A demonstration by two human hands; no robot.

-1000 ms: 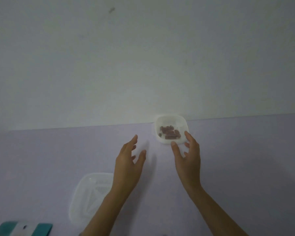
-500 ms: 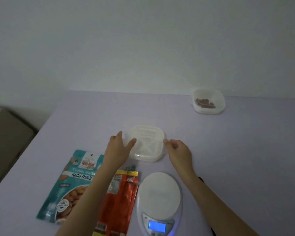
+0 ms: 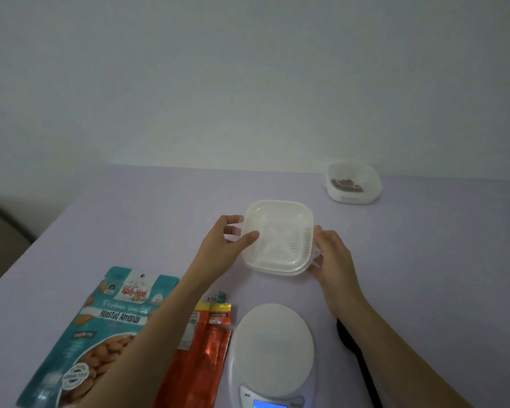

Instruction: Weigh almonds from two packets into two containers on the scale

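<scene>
place: home, likely a plain domestic room | lilac table (image 3: 130, 225) is set against a bare white wall (image 3: 248, 83) | kitchen scale (image 3: 273, 343) is seen lower centre | retail almond packet (image 3: 100, 328) lower left | plastic food container (image 3: 278, 237) centre

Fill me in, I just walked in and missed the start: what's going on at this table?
A person grips an empty white container, left hand on its left rim, right hand on its right side, just beyond the scale, whose platform is bare. A second container holding almonds sits near the wall. The teal packet and orange packet lie left of the scale.
</scene>
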